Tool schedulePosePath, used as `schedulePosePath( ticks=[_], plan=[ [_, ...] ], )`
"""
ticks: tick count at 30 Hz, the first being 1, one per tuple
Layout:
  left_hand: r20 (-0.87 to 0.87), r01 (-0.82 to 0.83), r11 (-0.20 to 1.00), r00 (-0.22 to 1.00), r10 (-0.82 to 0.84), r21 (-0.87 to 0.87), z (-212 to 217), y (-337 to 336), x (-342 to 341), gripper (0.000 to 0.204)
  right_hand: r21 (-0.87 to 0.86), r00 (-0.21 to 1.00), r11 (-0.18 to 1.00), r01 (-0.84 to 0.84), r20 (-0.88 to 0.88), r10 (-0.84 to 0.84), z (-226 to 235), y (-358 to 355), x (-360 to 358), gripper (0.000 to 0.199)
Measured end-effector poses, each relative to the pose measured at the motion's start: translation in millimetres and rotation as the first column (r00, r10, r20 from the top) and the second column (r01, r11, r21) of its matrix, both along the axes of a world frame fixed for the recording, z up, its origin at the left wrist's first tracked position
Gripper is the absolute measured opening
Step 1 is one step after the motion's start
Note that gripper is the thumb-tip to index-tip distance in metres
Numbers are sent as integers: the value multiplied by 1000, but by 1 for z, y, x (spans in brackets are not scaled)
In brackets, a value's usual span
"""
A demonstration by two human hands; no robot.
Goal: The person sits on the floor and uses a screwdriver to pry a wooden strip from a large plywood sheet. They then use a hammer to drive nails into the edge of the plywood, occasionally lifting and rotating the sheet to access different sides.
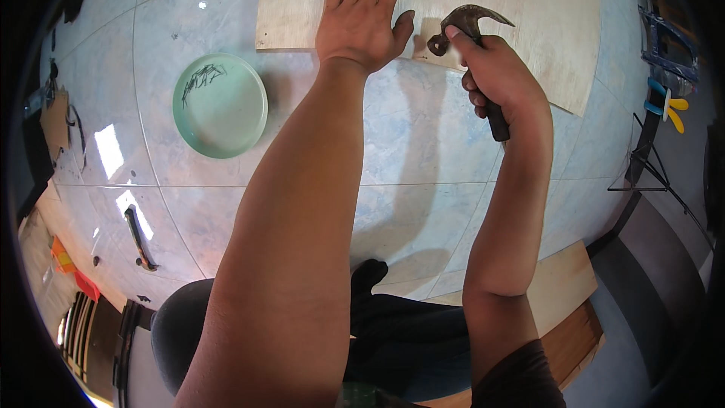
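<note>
Now I press my left hand (361, 19) flat, fingers spread, on the plywood sheet (529, 7) at upper centre; my right hand (500, 75) is clamped around the claw hammer (470, 23) beside it. I should keep fingers away from the head, I think.

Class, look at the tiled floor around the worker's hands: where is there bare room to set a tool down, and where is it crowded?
Bare tile lies between the green plate and the left forearm, and between both forearms below the plywood sheet. It is crowded at the sheet's near edge, where the left hand presses flat beside the right hand gripping the hammer.
</note>
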State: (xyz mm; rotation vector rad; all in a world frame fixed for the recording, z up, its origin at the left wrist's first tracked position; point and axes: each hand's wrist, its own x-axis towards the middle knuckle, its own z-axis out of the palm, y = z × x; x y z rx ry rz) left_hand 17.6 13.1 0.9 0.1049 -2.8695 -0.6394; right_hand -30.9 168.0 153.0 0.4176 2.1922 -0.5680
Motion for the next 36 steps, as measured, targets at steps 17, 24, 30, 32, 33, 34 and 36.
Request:
schedulePosePath(
  ticks=[17, 24, 30, 32, 33, 34, 36],
  plan=[
    [-13, -5, 1000, 1000, 5, 19, -3, -1, 2, 67, -149, 535, 964, -220, -845, -9, -66, 2, 108, 23],
    [-10, -5, 1000, 1000, 5, 18, -6, -2, 2, 67, -223, 522, 961, -166, -847, -106, -65, 0, 98, 22],
    [-3, -1, 1000, 1000, 1, 17, 1, -1, 0, 67, -60, 477, 980, -191, -878, 39, -85, 3, 111, 18],
    [-7, -4, 1000, 1000, 4, 25, 1, -1, -1, 66, -40, 511, 985, -166, -858, 51, -92, 1, 113, 17],
    [-22, 1, 1000, 1000, 0, 25, 2, -1, -2, 66, -50, 505, 985, -164, -862, 40, -92, 3, 114, 18],
    [-30, 2, 1000, 1000, -1, 22, -1, 0, -1, 66, -59, 501, 986, -159, -865, 29, -90, 2, 115, 18],
    [-36, -3, 1000, 999, 4, 16, -6, 0, 2, 66, -75, 461, 981, -181, -887, 18, -82, 2, 114, 19]
  ],
)
